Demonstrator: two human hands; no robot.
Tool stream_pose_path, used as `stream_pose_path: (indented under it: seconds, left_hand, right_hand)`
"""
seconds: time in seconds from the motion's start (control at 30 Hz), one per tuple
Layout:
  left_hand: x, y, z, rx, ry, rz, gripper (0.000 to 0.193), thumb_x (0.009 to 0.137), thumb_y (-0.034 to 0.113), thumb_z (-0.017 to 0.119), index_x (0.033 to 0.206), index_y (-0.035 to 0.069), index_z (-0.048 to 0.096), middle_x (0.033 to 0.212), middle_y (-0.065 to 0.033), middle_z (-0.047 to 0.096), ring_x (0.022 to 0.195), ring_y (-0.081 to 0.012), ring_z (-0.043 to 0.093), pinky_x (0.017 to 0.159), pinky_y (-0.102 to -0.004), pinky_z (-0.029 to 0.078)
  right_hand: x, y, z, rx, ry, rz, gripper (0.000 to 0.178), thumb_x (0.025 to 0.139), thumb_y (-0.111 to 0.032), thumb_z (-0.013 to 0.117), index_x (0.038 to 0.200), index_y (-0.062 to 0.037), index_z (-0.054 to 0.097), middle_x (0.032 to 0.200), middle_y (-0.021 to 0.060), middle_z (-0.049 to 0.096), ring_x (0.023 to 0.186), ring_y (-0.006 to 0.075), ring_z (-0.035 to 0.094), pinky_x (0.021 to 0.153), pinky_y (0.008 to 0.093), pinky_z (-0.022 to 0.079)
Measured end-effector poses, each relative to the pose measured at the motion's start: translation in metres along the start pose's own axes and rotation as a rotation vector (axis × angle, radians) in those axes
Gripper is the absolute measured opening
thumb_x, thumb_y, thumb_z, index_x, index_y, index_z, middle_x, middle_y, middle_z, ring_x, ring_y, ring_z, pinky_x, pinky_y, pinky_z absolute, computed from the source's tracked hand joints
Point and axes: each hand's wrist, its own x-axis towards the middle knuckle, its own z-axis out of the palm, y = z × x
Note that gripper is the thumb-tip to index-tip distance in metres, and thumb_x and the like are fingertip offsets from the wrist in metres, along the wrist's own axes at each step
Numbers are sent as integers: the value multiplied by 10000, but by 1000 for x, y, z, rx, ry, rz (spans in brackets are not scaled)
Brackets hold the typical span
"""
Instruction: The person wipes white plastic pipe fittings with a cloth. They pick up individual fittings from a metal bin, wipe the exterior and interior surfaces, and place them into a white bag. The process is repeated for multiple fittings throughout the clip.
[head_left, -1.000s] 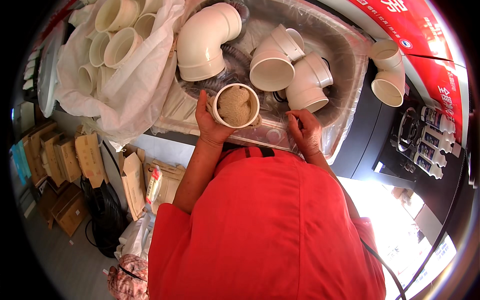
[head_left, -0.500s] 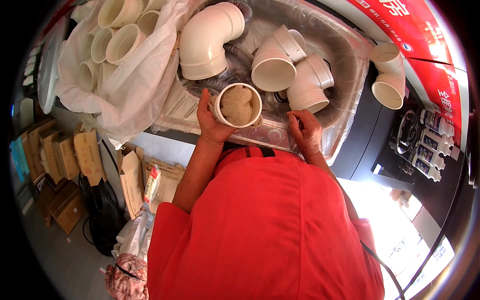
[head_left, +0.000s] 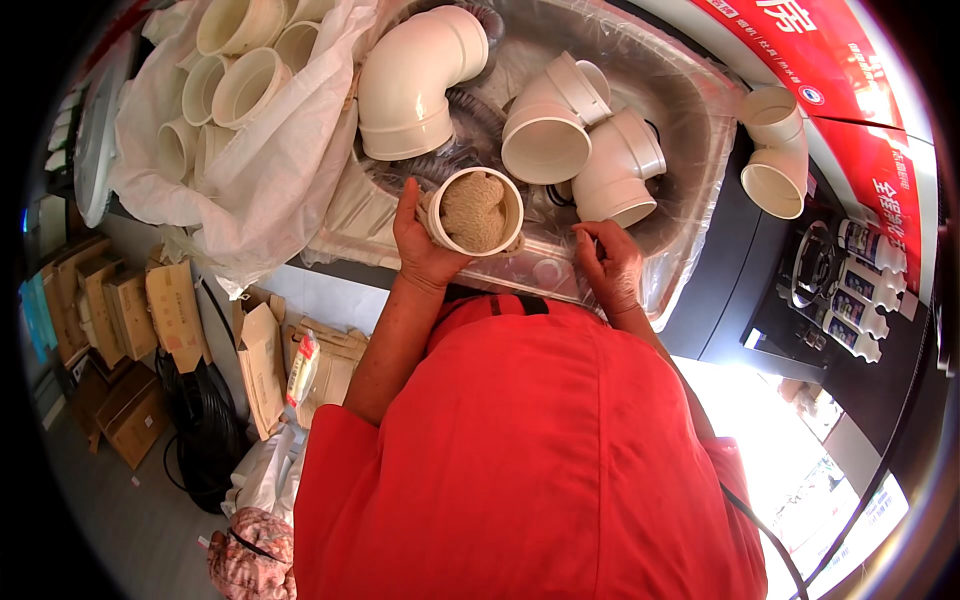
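My left hand point(head_left: 428, 243) is closed around a short white plastic pipe fitting point(head_left: 519, 210), its round mouth turned up. Inside the fitting sits a tan, fuzzy wad of cloth point(head_left: 474, 212); a bit of similar tan material shows under the rim on the right. My right hand point(head_left: 612, 262) hovers at the near side of the sink with its fingers curled in, and nothing shows in them. Closest to it is a white pipe elbow point(head_left: 622, 165), not visibly touched. Another white elbow point(head_left: 548, 128) leans beside that one.
A plastic-lined sink point(head_left: 700, 165) holds the elbows, a large white bend point(head_left: 415, 85) and a grey ribbed hose point(head_left: 478, 112). On the left is a white sack point(head_left: 270, 190) of pipe fittings point(head_left: 250, 88). One more elbow point(head_left: 775, 150) stands on the dark counter point(head_left: 715, 270). Cardboard boxes point(head_left: 135, 415) lie below left.
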Motion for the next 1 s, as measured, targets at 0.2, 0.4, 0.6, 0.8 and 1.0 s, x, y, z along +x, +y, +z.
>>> stream_pose_path:
  seconds: [0.2, 0.4, 0.6, 0.8, 1.0]
  left_hand:
    - [0, 0, 1, -8, 10, -9, 786, 844, 607, 414, 1284, -45, 428, 1309, -214, 457, 1221, -375, 428, 1039, -536, 297]
    - [1, 0, 1, -8, 1, -34, 803, 839, 621, 410, 1290, -43, 423, 1313, -211, 453, 1226, -374, 423, 1043, -527, 295]
    - [1, 1, -1, 20, -22, -49, 807, 836, 623, 415, 1299, -38, 415, 1327, -208, 441, 1235, -371, 415, 1049, -518, 292]
    - [3, 0, 1, 53, 27, -24, 791, 834, 603, 440, 1303, -33, 413, 1332, -201, 440, 1243, -362, 409, 1055, -513, 283]
    - [1, -3, 7, 97, 105, -5, 715, 859, 549, 444, 1282, -29, 440, 1313, -180, 464, 1233, -347, 421, 1055, -502, 285]
  right_hand:
    - [-1, 1, 0, -7, 1, 6, 51, 793, -122, 636, 829, -88, 648, 692, 59, 559, 559, 200, 521, 516, 309, 419]
    - [0, 1, 0, -16, 18, -32, 53, 791, -123, 635, 829, -89, 648, 696, 61, 564, 568, 206, 529, 523, 314, 425]
    - [-1, 1, 1, -29, 22, -30, 56, 792, -127, 632, 828, -89, 650, 701, 62, 570, 575, 209, 535, 531, 318, 428]
    - [-1, 3, 2, -33, 35, -38, 58, 793, -128, 630, 829, -86, 649, 711, 63, 580, 576, 213, 536, 535, 318, 430]
    - [-3, 3, 0, 33, 13, 1, 103, 796, -118, 637, 890, -79, 656, 716, 48, 592, 572, 175, 534, 544, 295, 439]
